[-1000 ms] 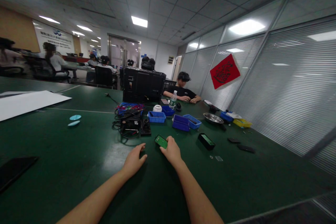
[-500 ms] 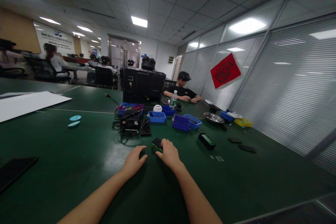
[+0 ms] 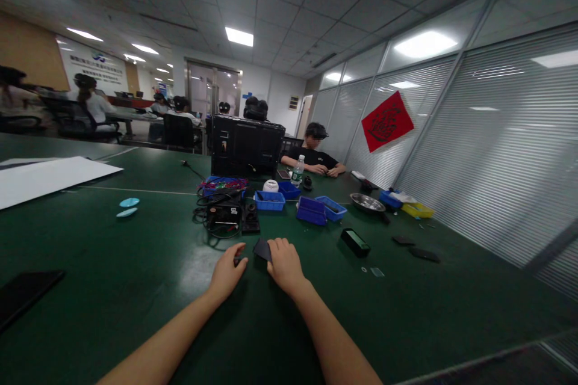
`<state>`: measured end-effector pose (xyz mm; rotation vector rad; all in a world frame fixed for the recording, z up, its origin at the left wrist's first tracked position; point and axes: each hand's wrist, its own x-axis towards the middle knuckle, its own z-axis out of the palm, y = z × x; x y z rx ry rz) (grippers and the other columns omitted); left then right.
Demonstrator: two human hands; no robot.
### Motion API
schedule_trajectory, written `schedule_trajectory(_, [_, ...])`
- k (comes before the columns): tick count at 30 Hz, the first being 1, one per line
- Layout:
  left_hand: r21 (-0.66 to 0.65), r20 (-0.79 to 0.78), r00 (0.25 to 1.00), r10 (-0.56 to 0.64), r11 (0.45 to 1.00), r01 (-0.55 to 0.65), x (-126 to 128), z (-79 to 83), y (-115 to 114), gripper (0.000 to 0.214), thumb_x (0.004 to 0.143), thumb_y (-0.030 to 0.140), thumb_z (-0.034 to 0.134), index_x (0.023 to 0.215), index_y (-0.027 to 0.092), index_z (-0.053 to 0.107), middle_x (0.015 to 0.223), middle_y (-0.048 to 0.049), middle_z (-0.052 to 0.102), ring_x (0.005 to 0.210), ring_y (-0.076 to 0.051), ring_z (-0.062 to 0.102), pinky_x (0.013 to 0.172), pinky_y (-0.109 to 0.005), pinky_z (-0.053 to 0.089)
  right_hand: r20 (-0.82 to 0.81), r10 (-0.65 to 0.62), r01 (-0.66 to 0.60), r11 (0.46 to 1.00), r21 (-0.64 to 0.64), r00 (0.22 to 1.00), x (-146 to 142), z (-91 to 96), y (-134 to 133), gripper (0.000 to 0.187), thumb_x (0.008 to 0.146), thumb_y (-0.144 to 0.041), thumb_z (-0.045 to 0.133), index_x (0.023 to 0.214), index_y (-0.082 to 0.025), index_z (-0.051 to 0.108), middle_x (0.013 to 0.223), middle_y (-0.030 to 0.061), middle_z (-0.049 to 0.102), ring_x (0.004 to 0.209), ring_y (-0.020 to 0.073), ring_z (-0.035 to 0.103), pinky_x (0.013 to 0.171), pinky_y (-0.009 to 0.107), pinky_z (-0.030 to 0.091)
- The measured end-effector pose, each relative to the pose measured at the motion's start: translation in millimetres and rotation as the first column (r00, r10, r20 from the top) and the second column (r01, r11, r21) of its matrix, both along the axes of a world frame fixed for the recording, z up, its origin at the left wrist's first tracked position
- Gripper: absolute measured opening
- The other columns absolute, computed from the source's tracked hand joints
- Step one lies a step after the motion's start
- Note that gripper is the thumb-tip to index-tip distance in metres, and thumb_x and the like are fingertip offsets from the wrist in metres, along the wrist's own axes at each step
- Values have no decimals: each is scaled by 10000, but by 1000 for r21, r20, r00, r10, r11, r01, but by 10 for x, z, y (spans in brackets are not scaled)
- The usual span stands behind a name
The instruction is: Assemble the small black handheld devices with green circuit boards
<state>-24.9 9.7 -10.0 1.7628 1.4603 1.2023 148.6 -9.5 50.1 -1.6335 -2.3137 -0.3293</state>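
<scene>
My right hand (image 3: pixel 285 263) grips a small black box-shaped case (image 3: pixel 262 249) from its right side, fingers over the top and thumb on the near edge. The case's dark flat face shows; in the earlier frame a green board-like side faced me. To the left of it, my left hand (image 3: pixel 228 267) is apart from the case, with thumb and fingers curved but separated. A small dark patch shows between them, and I cannot make out whether it is an object or shadow. A similar black case (image 3: pixel 355 243) with a green inside lies to the right.
Ahead are a soldering station (image 3: pixel 224 216) with cables, a blue bin (image 3: pixel 270 201), a dark blue bin (image 3: pixel 311 211) and a water bottle (image 3: pixel 298 169). A metal bowl (image 3: pixel 368 203) and flat black pieces (image 3: pixel 424 254) lie right. A co-worker (image 3: pixel 313 153) sits across the table.
The case in my right hand has turned, so its green side no longer shows, and it has shifted slightly left. My left hand has drawn a little left and its fingers have curled.
</scene>
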Motion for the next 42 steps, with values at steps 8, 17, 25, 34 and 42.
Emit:
schedule_trajectory(8, [-82,225,964,141,989,-126,-54,55,51,397,684,285,502,1058,153,509,1077,-112,575,967,-209,554,769,-323,466,-46,178,-176,984,37,983,-87,26,-82,313,667,-352,642,893,-178,511,937,71,505,888,216,428,735,322,345])
schedule_trajectory(17, [-82,168,982,82,994,-69,-53,201,-78,346,776,448,370,888,174,548,698,-15,596,673,-168,576,616,-273,450,-483,-157,121,987,-106,861,291,3,167,264,849,-357,370,714,-186,519,700,4,543,644,121,484,568,222,306])
schedule_trajectory(25, [-21,-112,977,-183,983,182,55,229,-179,279,794,387,391,852,201,591,858,-24,643,811,-154,582,736,-251,433,-655,-250,-184,835,-519,713,184,-225,230,265,800,-414,430,708,-173,491,559,-17,532,488,109,524,472,212,370])
schedule_trajectory(34, [-14,18,995,-98,995,98,15,145,-79,479,783,409,396,1158,119,469,1168,-121,536,1016,-190,537,879,-329,416,-853,-317,-605,604,-519,415,12,-305,188,304,737,-446,467,721,-142,465,625,8,556,424,107,547,354,207,421])
schedule_trajectory(42, [32,-226,967,-116,991,127,91,140,-170,654,651,346,577,1246,139,400,1272,-110,458,1178,-227,412,1013,-356,287,-879,-129,-350,883,-312,459,118,-364,335,349,746,-240,436,1086,-189,497,779,-2,537,500,68,483,425,184,403])
